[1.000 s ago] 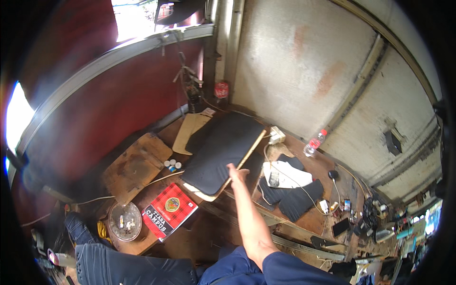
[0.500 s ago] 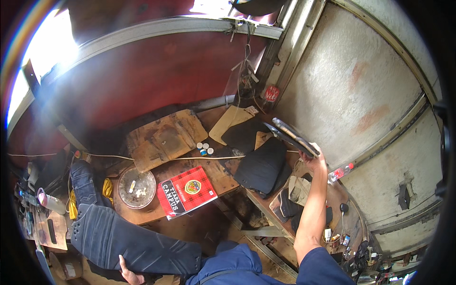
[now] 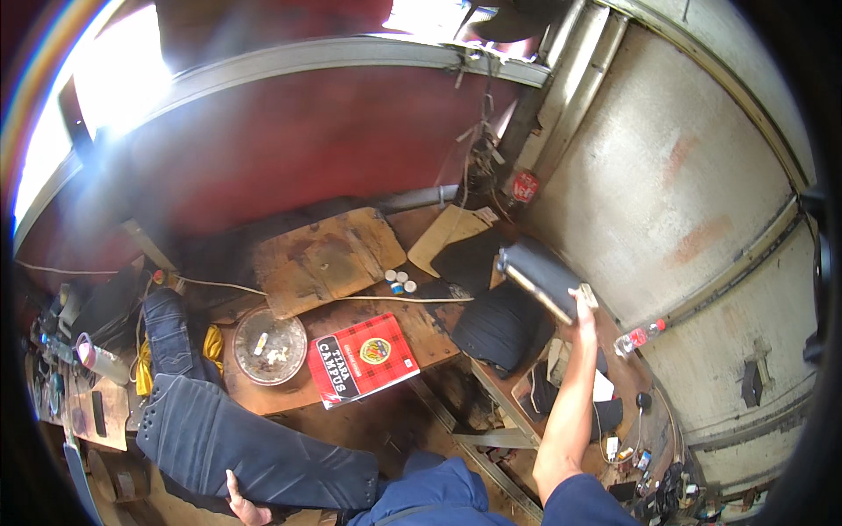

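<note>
Across my lap lies a long dark moulded panel [image 3: 254, 447], like a seat cover, with ribbed lines and small holes along its ends. My left hand [image 3: 248, 506] grips its lower edge, thumb on top and the other fingers mostly hidden. At the right, my outstretched right hand [image 3: 582, 309] is closed on a flat black piece [image 3: 545, 276] with a pale edge, tilted above the bench. Beneath it sits a black cloth-like heap [image 3: 502, 331]. Whether the black piece is one layer or several I cannot tell.
On the bench are a red plaid notebook [image 3: 366, 358], a round metal tray [image 3: 270, 379] with pale scraps, several small white-capped pots [image 3: 401, 282] and a stained wooden board [image 3: 329, 261]. A bottle [image 3: 640, 337] leans near the right wall; a cord crosses the bench.
The black piece in my right hand has turned, so its broad face now shows. My left hand stays on the panel. The whole view has shifted slightly.
</note>
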Motion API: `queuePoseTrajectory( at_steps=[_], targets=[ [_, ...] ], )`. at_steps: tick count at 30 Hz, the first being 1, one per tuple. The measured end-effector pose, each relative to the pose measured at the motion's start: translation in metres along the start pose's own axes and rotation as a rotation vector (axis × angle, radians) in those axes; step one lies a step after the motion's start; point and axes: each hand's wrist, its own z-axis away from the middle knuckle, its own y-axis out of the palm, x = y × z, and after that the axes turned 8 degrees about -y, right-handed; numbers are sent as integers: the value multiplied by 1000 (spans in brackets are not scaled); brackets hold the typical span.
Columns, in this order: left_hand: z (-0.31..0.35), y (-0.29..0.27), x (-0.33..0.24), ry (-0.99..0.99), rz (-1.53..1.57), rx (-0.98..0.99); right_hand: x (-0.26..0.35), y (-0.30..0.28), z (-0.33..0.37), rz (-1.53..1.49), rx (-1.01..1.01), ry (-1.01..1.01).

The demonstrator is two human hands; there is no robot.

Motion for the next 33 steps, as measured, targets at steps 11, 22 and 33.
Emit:
queuePoseTrajectory(
  at_steps=[11,22,33],
  targets=[
    [6,14,-8,36,108,-137,-152,-17,29,310,-271,-71],
    [-3,18,-31,155,154,-118,-150,60,75,1398,-337,-701],
    [-15,2,-52,9,98,-230,-266,310,432,693,1469,-120]
  ],
)
